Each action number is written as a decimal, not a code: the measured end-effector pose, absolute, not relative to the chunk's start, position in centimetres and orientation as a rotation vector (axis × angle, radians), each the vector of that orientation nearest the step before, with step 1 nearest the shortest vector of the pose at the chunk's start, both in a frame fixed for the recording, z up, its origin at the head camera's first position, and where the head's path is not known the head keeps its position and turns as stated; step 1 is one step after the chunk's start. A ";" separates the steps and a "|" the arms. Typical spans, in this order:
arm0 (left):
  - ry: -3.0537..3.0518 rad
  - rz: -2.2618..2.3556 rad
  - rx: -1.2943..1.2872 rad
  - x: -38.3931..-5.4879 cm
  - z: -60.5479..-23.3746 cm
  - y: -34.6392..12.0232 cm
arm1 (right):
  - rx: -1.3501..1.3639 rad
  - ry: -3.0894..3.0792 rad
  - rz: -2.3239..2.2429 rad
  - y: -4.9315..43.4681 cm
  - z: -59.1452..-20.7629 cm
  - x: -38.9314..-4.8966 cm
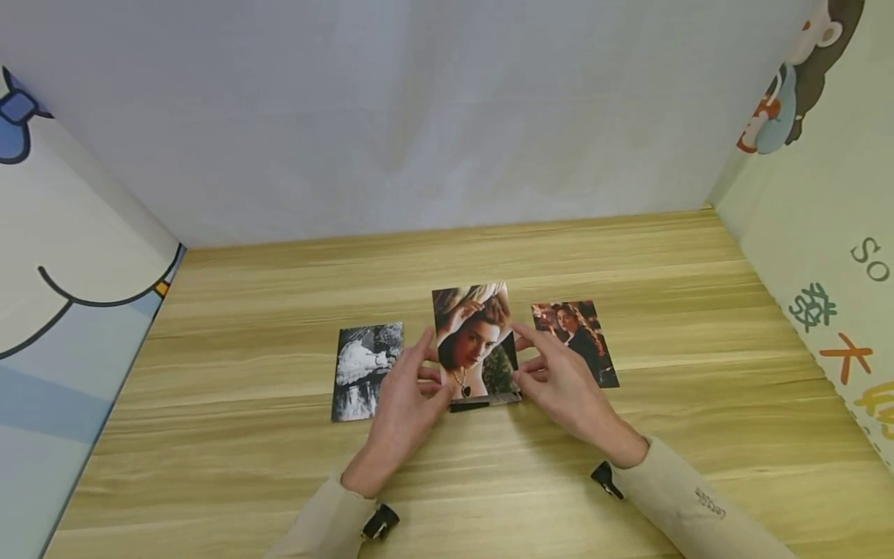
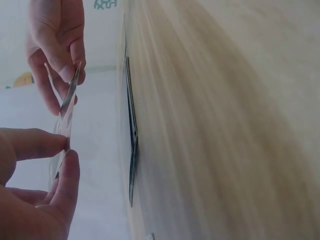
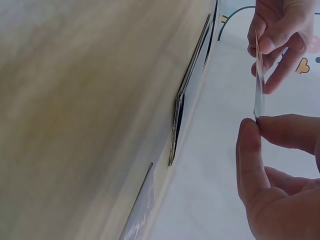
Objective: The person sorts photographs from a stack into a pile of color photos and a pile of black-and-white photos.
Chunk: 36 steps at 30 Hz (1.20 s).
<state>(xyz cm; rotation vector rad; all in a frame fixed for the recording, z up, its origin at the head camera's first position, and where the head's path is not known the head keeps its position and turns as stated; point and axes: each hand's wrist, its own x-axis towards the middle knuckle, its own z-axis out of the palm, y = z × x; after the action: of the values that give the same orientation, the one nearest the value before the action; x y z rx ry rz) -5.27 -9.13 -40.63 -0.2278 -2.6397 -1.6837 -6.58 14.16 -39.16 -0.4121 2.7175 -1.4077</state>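
Observation:
Both hands hold up a photo print of a person with raised arms and a dark heart pendant. My left hand pinches its left edge between thumb and fingers, and my right hand pinches the right edge. Under it, a small stack of prints lies on the table, slightly bowed, with a gap below the held print in both wrist views. To the left lies a black-and-white print, partly behind my left fingers. On the right is a print of a person with long reddish hair, partly covered by my right hand.
The wood-grain table ends at a pale back wall. Cartoon-decorated panels rise at the left and right. Black wrist-worn pieces sit by both sleeves.

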 end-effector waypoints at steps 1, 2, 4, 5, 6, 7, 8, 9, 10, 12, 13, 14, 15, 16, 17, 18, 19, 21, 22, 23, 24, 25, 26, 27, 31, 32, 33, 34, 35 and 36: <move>-2.634 -1.683 -0.233 -5.3 -40.6 -9.1 | -0.416 2.722 -1.411 14.2 -39.1 -6.6; -2.626 -1.681 -0.241 -5.3 -40.6 -9.1 | -0.419 2.728 -1.412 14.2 -39.1 -6.5; -2.612 -1.677 -0.254 -5.2 -40.6 -9.0 | -0.425 2.742 -1.412 14.2 -39.1 -6.5; -2.607 -1.674 -0.260 -5.2 -40.6 -9.0 | -0.427 2.748 -1.411 14.3 -39.0 -6.5; -2.602 -1.671 -0.266 -5.2 -40.5 -8.9 | -0.430 2.753 -1.411 14.3 -39.0 -6.5; -2.598 -1.668 -0.270 -5.2 -40.5 -8.9 | -0.433 2.759 -1.410 14.3 -38.9 -6.4; -2.593 -1.665 -0.274 -5.2 -40.5 -8.9 | -0.435 2.764 -1.410 14.4 -38.8 -6.4; -2.589 -1.659 -0.278 -5.2 -40.5 -8.8 | -0.437 2.766 -1.414 14.4 -38.8 -6.4; -2.587 -1.652 -0.281 -5.2 -40.5 -8.8 | -0.441 2.767 -1.419 14.5 -38.7 -6.4; -2.578 -1.642 -0.282 -5.2 -40.5 -8.7 | -0.449 2.768 -1.434 14.6 -38.6 -6.4; -2.572 -1.640 -0.282 -5.2 -40.4 -8.7 | -0.453 2.768 -1.441 14.6 -38.5 -6.4; -2.568 -1.637 -0.282 -5.2 -40.4 -8.7 | -0.456 2.768 -1.449 14.7 -38.5 -6.4; -2.561 -1.640 -0.282 -5.2 -40.4 -8.6 | -0.460 2.763 -1.462 14.8 -38.4 -6.3; -2.553 -1.644 -0.281 -5.2 -40.3 -8.6 | -0.463 2.764 -1.469 14.9 -38.4 -6.3; -2.544 -1.651 -0.279 -5.2 -40.3 -8.5 | -0.465 2.763 -1.477 15.0 -38.4 -6.3; -2.536 -1.655 -0.281 -5.2 -40.2 -8.4 | -0.467 2.758 -1.487 15.0 -38.3 -6.3; -2.529 -1.662 -0.281 -5.2 -40.1 -8.4 | -0.470 2.756 -1.497 15.1 -38.3 -6.3; -2.513 -1.672 -0.283 -5.2 -40.0 -8.3 | -0.474 2.753 -1.516 15.2 -38.3 -6.3; -2.506 -1.677 -0.283 -5.2 -40.0 -8.2 | -0.475 2.756 -1.521 15.3 -38.2 -6.3; -2.500 -1.682 -0.284 -5.2 -39.9 -8.1 | -0.475 2.753 -1.529 15.3 -38.2 -6.3; -2.493 -1.688 -0.287 -5.2 -39.8 -8.1 | -0.472 2.752 -1.536 15.4 -38.1 -6.3; -2.486 -1.697 -0.289 -5.2 -39.8 -8.0 | -0.468 2.752 -1.540 15.4 -38.1 -6.3; -2.480 -1.702 -0.291 -5.2 -39.7 -7.9 | -0.461 2.748 -1.545 15.5 -38.1 -6.4; -2.472 -1.709 -0.295 -5.2 -39.7 -7.9 | -0.456 2.742 -1.552 15.5 -38.0 -6.4; -2.449 -1.721 -0.312 -5.3 -39.7 -7.6 | -0.446 2.734 -1.572 15.8 -37.8 -6.4; -2.443 -1.725 -0.316 -5.3 -39.6 -7.5 | -0.445 2.734 -1.574 15.9 -37.8 -6.4; -2.437 -1.732 -0.320 -5.4 -39.6 -7.4 | -0.444 2.734 -1.576 15.9 -37.8 -6.4; -2.435 -1.736 -0.323 -5.4 -39.6 -7.3 | -0.440 2.735 -1.577 16.0 -37.7 -6.4; -2.431 -1.741 -0.325 -5.4 -39.5 -7.2 | -0.436 2.735 -1.575 16.1 -37.7 -6.4; -2.427 -1.743 -0.327 -5.4 -39.4 -7.1 | -0.435 2.736 -1.574 16.2 -37.6 -6.4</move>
<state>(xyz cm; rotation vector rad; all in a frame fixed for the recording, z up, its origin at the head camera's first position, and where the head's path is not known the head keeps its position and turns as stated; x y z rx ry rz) -5.42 -7.10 -39.43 -0.3272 -2.4272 -1.7433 -6.38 16.20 -37.65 -0.4347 2.7362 -1.5744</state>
